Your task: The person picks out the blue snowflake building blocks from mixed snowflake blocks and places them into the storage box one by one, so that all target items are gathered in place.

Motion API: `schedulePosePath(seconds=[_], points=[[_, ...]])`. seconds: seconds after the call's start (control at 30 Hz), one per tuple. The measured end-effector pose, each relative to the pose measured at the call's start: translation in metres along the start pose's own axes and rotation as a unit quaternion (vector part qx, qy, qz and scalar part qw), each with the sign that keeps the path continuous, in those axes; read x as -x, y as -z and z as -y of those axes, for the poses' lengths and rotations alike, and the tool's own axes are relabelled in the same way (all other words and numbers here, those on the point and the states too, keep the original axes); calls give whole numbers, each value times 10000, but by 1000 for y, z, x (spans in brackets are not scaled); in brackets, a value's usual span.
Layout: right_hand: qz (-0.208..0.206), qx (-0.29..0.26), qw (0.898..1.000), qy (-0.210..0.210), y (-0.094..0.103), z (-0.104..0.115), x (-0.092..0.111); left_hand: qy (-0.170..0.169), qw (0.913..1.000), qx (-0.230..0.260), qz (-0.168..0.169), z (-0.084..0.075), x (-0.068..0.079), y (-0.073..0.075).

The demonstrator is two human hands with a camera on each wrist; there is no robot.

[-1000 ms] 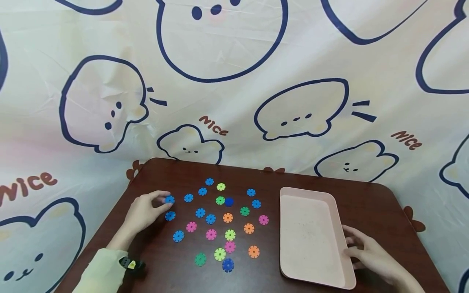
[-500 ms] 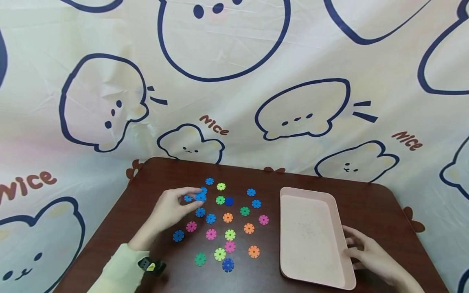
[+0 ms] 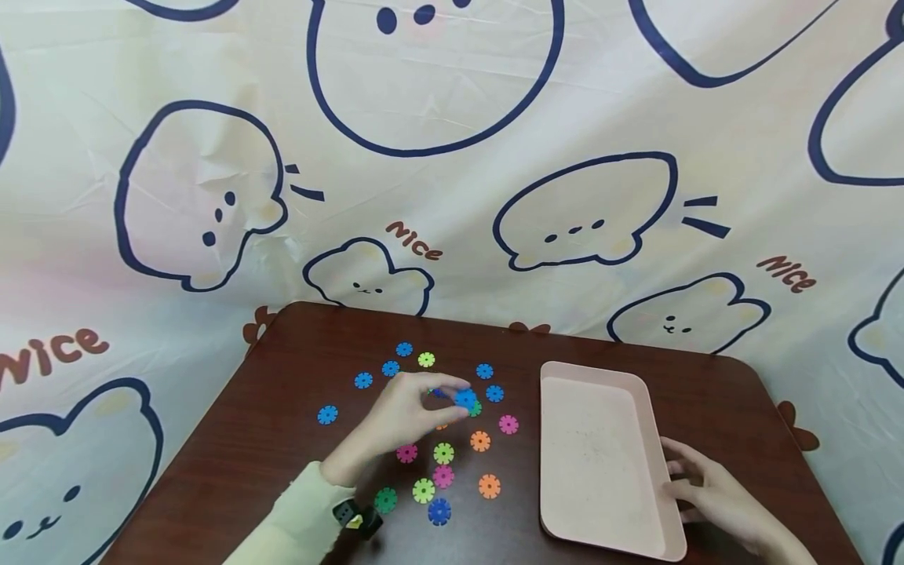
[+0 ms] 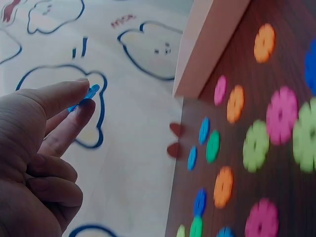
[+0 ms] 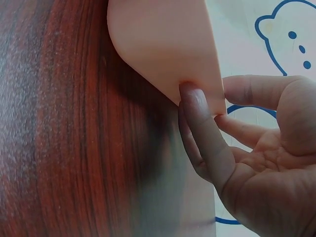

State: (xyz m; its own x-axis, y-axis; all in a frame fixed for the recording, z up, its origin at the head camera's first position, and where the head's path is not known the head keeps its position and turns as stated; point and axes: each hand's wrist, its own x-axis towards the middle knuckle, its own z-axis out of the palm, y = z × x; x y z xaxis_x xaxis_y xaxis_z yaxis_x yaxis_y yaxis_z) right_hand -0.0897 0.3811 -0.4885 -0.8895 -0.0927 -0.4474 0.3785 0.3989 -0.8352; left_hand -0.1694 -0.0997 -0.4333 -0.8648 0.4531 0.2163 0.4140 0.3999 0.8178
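In the head view my left hand (image 3: 404, 412) is over the scattered discs, pinching a blue notched plastic disc (image 3: 465, 399) between thumb and fingertips. The left wrist view shows this blue disc (image 4: 93, 91) edge-on, the other fingers curled below it. My right hand (image 3: 713, 490) grips the right side of a pale pink tray (image 3: 600, 455). Its thumb and fingers meet the tray wall (image 5: 163, 44) in the right wrist view. Around the left hand lie more notched discs: a blue one (image 3: 494, 393), an orange one (image 3: 480, 441) and a pink one (image 3: 406, 453). The hand hides some others.
The dark brown table (image 3: 282, 471) carries several more discs, including a yellow-green one (image 3: 424, 490) and a dark green one (image 3: 385, 500) towards the front. A lone blue disc (image 3: 328, 414) lies at the left. Behind the table hangs a cartoon-printed cloth (image 3: 452, 204).
My left hand has carried the pinched blue disc from the table's left side rightwards across the spread discs towards the tray. The right hand and the tray have stayed put.
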Motion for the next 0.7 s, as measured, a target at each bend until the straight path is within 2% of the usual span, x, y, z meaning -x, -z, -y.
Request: schedulePosePath(seconds=[0.13, 0.37, 0.5, 0.7], points=[[14, -31, 10000, 44, 0, -1, 0, -201, 9993, 184, 263, -7, -6, -20], [76, -48, 9999, 76, 1, -2, 0, -261, 9964, 436, 677, -17, -13, -55], [94, -61, 9999, 92, 1, -3, 0, -325, 9937, 560, 917, -16, -17, -75], [90, -70, 9999, 102, 1, -4, 0, -616, 9902, 532, 1136, -13, -19, -105]])
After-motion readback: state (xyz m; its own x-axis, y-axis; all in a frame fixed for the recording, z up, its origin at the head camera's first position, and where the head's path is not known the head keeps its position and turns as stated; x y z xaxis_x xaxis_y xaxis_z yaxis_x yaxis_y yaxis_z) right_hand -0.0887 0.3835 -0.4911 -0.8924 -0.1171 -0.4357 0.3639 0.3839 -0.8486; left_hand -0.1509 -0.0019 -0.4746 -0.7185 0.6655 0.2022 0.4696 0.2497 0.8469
